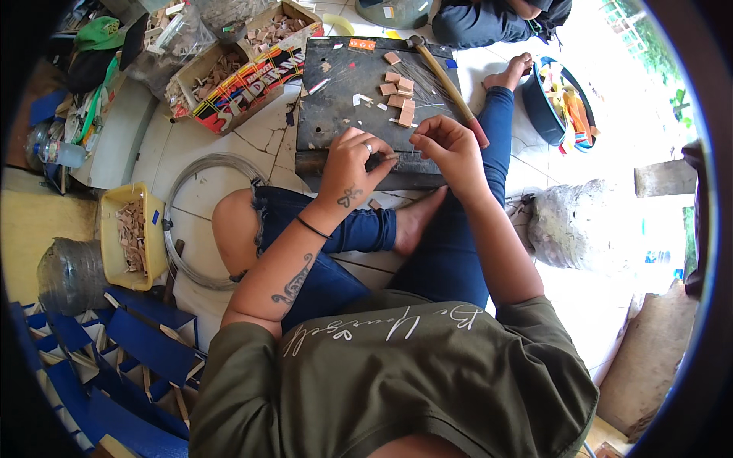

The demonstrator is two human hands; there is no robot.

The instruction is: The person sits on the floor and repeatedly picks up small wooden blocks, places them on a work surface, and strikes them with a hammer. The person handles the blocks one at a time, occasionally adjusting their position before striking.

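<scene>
Above the near edge of a dark low work board [324, 114], my two hands are held close together. My left hand [355, 162] is closed, with thumb and forefinger pressed together in a pinch. The fingers of my right hand [452, 149] are pinched too, just right of it. A thin, faint strand seems to lie between them, too fine to make out. On the board, several small wooden blocks [397, 99] sit in a loose cluster. Thin straight wires [427, 90] lie to their right. A hammer [445, 82] with a wooden handle rests along the board's right side.
A printed cardboard box [244, 90] of wood pieces stands at far left. Nearer are a coil of wire [174, 200] and a yellow basin [156, 259] of wooden bits. Blue pieces [153, 336] pile at lower left. A dark tub [538, 114] sits right, beside another person's leg [481, 29].
</scene>
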